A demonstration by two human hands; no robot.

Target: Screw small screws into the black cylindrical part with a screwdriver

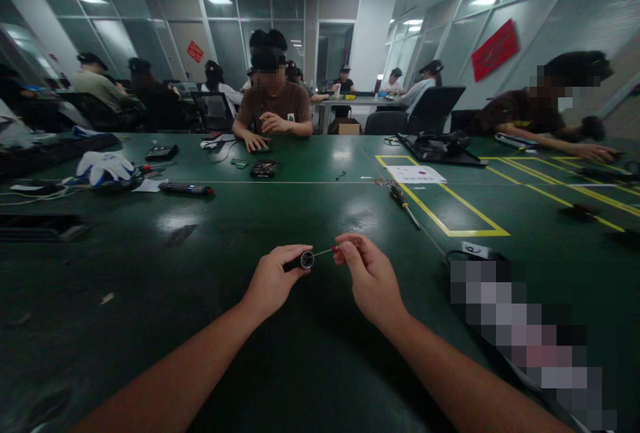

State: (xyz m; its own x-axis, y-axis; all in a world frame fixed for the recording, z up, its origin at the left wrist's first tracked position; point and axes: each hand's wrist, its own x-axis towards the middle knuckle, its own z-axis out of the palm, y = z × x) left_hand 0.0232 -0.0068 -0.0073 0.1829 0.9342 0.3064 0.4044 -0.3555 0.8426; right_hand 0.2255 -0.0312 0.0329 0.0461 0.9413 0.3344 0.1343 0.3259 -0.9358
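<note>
Over the dark green counter [225,233], the left hand [274,274] is gripping a black, silver-rimmed cylinder [301,261] while the right hand [373,279] is pinching a slim, red-collared metal rod [323,253], its length sloping down leftward to that rim.

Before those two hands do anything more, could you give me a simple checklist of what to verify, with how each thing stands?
1. Left hand gripping the black cylinder: ok.
2. Right hand holding the thin tool: ok, pinched in the fingers.
3. Thin tool pointed at the cylinder's round end: ok.
4. Tip properly seated there: cannot tell, too small to see.
5. Yellow-and-black screwdriver out of the way: ok, it lies beyond the right hand.
6. Gloves worn: not ok, if required; both hands are bare.
</note>
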